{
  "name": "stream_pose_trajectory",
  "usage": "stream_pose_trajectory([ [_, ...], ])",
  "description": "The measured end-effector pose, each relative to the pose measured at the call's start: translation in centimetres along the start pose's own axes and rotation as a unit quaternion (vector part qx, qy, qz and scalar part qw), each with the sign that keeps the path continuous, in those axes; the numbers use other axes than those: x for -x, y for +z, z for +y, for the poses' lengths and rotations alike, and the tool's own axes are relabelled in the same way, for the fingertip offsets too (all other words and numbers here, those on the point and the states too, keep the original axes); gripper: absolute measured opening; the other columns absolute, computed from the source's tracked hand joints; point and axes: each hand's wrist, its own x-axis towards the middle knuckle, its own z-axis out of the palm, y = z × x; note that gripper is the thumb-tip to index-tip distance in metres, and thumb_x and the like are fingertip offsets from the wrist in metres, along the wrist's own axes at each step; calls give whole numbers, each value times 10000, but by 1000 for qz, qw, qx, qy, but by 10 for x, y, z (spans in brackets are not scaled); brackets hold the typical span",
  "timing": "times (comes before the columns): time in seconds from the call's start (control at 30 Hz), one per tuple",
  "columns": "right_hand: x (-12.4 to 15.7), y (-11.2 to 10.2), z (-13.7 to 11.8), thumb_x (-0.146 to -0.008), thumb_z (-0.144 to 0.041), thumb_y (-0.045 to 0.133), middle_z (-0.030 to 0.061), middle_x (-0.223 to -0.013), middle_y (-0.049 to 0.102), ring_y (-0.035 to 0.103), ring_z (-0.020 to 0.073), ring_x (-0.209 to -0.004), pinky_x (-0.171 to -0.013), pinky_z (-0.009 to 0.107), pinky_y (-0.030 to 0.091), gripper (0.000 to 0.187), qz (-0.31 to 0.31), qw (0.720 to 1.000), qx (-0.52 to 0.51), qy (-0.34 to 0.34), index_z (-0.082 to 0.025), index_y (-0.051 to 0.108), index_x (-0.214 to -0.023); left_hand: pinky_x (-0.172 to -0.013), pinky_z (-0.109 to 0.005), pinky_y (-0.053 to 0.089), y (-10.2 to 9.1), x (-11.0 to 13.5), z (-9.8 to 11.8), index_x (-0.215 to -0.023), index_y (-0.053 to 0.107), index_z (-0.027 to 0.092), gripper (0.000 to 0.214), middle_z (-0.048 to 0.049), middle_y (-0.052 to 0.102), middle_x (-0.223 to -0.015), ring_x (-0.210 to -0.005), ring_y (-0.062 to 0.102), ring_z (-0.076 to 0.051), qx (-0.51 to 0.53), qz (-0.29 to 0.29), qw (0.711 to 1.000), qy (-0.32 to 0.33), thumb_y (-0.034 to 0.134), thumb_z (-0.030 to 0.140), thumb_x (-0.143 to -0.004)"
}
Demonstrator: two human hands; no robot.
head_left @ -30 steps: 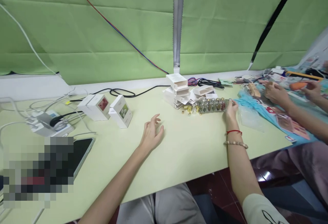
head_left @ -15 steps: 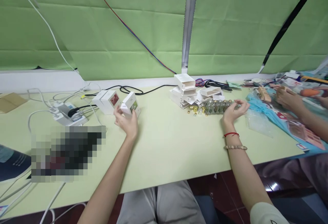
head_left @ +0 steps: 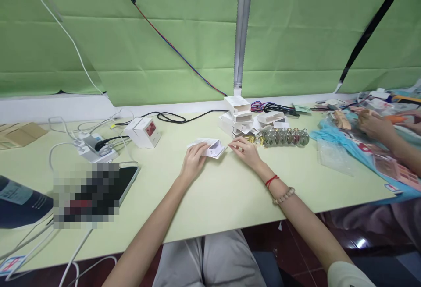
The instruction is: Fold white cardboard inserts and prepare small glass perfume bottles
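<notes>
A small white box [head_left: 215, 147] lies low over the middle of the table, its open end turned toward the right. My left hand [head_left: 194, 161] grips it from the left, fingers over the top. At the open end, my right hand [head_left: 247, 152] is closed in a pinch by the flap edge; the fingertips seem to touch it. Just behind that hand stretches a row of small clear round containers [head_left: 284, 137] with gold-coloured parts. Several open white boxes [head_left: 237, 104] are piled beyond them. Farther left stands a white box [head_left: 143, 132] with a red picture.
A phone [head_left: 128, 186], partly pixelated, lies on the left near a power strip [head_left: 94, 147] and white cables. A dark blue container [head_left: 24, 203] is at the left edge. On the right, a co-worker's hands [head_left: 375, 125] work over a blue plastic sheet [head_left: 332, 136].
My left hand has moved right with its white box, which is now lowered and shows its open end. My right hand has come left from the round containers to the box.
</notes>
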Motion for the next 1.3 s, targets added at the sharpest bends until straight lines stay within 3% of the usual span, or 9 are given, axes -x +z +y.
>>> stream_pose_trajectory([
  [0.17,2,4,2,-844,-354,543,41,-931,602,510,57,-610,-554,196,403,226,-43,999,-26,-2,-197,696,-898,-952,-329,343,0,-3,4,-1178,506,182,334,-71,544,-1164,-1142,457,-165,-16,16,999,44,448,124,-854],
  [0.4,1,10,-10,-787,-442,589,19,-704,610,485,50,-527,-491,201,325,355,-83,996,-35,9,-150,645,-593,-916,-323,338,2,-9,18,-1159,508,189,333,-60,579,-1090,-1038,517,-138,-39,-2,995,92,427,78,-856],
  [0.5,1,8,-11,-713,-456,657,16,-733,612,499,53,-529,-526,190,371,305,-103,992,-63,25,-151,660,-713,-917,-321,336,3,-8,18,-1152,506,176,320,-58,582,-1086,-1054,508,-141,-27,-6,996,81,437,88,-853],
  [0.63,3,8,-15,-681,-311,663,35,-1036,598,501,27,-509,-545,182,428,331,-130,987,-87,33,-177,651,-983,-907,-314,341,3,-6,16,-1149,514,178,301,-58,576,-1104,-1065,499,-144,-12,2,999,37,452,133,-857],
  [0.73,5,13,-18,-690,-228,617,31,-1139,569,493,26,-502,-531,181,445,375,-147,986,-77,21,-192,636,-1063,-910,-317,341,3,-6,16,-1158,518,183,301,-63,566,-1124,-1073,491,-149,-3,2,1000,15,449,164,-865],
  [0.83,5,18,-15,-785,-171,528,11,-1054,618,585,81,-679,-634,195,468,252,-127,990,-54,5,-193,667,-994,-922,-314,334,1,-7,15,-1165,516,183,306,-62,566,-1127,-1081,484,-148,2,-7,999,31,434,160,-871],
  [0.97,3,17,-9,-865,-130,445,9,-999,635,594,112,-908,-762,215,455,251,-79,996,-45,-17,-186,651,-995,-869,-306,336,-2,-10,13,-1158,516,180,299,-59,574,-1112,-1055,496,-152,-29,4,999,16,422,159,-875],
  [1.2,-1,9,-16,-870,-126,433,20,-869,641,599,97,-817,-686,192,449,185,55,996,-5,-69,-163,613,-879,-772,-310,314,-3,-13,14,-1122,531,197,312,-50,582,-1054,-952,517,-160,-49,15,997,-58,491,146,-817],
  [1.3,-3,-2,-14,-891,-203,404,55,-825,604,589,103,-686,-579,205,444,161,149,988,-25,-14,-146,553,-866,-762,-313,318,-5,-9,-1,-1137,538,204,376,-49,571,-1064,-976,501,-177,-72,13,992,-100,485,90,-783],
])
